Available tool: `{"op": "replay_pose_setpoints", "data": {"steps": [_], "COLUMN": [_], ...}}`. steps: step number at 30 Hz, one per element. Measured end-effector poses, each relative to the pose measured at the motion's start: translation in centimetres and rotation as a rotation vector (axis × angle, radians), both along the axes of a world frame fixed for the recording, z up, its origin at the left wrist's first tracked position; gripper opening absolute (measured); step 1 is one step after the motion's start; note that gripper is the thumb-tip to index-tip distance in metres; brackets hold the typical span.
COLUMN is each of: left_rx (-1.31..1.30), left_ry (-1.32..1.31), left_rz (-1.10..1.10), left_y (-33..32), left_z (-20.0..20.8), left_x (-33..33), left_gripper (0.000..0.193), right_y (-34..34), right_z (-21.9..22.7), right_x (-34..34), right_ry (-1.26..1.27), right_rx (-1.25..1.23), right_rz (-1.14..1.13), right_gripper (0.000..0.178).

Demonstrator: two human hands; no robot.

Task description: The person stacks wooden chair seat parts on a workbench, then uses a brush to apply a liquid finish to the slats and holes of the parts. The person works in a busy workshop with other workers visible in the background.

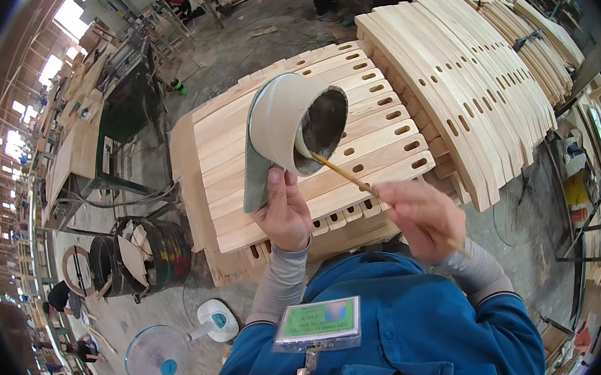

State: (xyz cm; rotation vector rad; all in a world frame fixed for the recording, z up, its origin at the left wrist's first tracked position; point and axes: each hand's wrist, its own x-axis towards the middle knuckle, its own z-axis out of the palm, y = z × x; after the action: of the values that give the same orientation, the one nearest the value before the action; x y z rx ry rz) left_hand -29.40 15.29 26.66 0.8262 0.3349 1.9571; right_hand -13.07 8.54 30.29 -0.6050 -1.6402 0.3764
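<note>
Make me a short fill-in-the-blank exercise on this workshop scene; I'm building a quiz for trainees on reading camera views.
1. The left hand holds a tilted ____.
2. The right hand dips a thin ____ into it.
3. Below both hands lie stacked wooden slats pierced with ____.
4. On the floor at lower left stands an electric ____ with a blue hub.

Missing words: cup; stick; slots; fan

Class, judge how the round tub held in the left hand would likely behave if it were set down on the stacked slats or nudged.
The tub looks stiff, keeping its round mouth while the left hand grips only its flat handle. Tipped sideways, it seems to keep its grey paste, so the filling is probably thick. On its round side it may roll; the thin stick would likely shift.
</note>
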Motion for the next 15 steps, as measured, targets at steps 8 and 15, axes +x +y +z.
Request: {"op": "replay_pose_setpoints", "data": {"steps": [8, 15], "left_rx": [0.033, 0.016], "left_ry": [-0.005, 0.048], "left_rz": [-0.127, 0.009], "left_y": [-0.7, 0.4], "left_z": [0.2, -0.4], "left_x": [-0.7, -0.6], "left_gripper": [0.023, 0.023], "right_y": [0.6, 0.2], "right_z": [-1.0, -1.8], "right_x": [-0.1, -1.2], "right_ry": [0.294, 0.324], "right_rx": [-0.076, -0.038], "right_rz": [0.065, 0.042], "right_gripper": [0.019, 0.013]}}
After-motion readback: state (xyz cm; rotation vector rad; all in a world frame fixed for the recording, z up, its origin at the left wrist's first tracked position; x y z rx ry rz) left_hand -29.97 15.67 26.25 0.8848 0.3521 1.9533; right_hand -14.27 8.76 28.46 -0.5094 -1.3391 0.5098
